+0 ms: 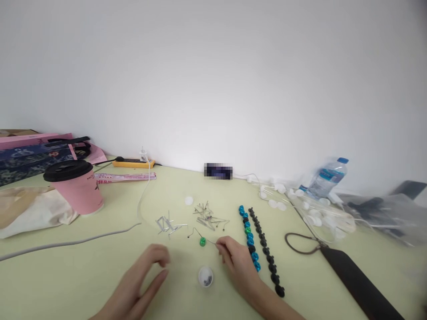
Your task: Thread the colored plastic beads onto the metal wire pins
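My right hand (235, 258) pinches one end of a thin metal wire piece (211, 242), whose other end points at a shiny green bead-like part (203, 242); whether they touch I cannot tell. Left of that part lies a bent wire piece (196, 231). My left hand (147, 278) hovers over the table with thumb and fingers apart, holding nothing. Between the hands stands a small white cup (206, 277) with small grey bits inside. Behind are a heap of bent wire pieces (208, 218) and a group of short silver rods (167, 224).
To the right run a row of blue, black and green parts (250, 240) and a row of black parts (267, 253). Further right are a black strap-like item (358, 280) and a water bottle (328, 178). A pink cup (78, 191) and a cable (76, 242) are at left.
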Available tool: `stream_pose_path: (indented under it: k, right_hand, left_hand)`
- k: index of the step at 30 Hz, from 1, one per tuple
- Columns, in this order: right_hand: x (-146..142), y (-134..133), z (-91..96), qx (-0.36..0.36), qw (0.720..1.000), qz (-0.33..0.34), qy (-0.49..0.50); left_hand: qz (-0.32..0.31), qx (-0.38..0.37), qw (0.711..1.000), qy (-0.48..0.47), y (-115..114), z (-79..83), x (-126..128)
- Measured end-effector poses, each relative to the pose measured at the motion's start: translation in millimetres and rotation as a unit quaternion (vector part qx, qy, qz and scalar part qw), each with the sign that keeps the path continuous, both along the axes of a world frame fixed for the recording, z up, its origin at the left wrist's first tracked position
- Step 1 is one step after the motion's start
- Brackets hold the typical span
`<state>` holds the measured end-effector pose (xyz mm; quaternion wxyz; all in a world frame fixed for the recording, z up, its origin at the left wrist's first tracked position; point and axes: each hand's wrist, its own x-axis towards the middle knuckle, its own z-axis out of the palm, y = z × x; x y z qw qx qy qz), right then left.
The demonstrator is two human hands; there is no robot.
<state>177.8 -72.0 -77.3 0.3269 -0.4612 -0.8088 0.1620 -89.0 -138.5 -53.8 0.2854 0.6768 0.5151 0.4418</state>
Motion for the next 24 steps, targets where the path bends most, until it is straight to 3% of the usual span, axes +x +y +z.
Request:
stream_pose_path:
  k: [2,4,8,14,24]
  right_hand:
    - [0,0,0.5,-0.005,1.000,-0.004,-0.006]
    - [0,0,0.2,-0.004,1.000,-0.010,-0.009]
    - [0,1,-1.9,0.006,1.000,-0.016,-0.011]
    - [0,1,-3.9,0.000,1.000,-0.011,-0.012]
    - [-1,3,-5.3,0.020,1.000,0.003,-0.014]
  left_hand:
    - [-0.083,-0.083,0.993,-0.019,26,-5.1,17]
    - [-0.053,-0.167,0.983,-0.060,50,-11.5,33]
    - [-0.065,-0.164,0.977,-0.120,77,-18.5,59]
    - [-0.065,-0.175,0.975,-0.122,84,-17.4,70]
    - [-0.068,-0.122,0.983,-0.118,81,-9.7,73]
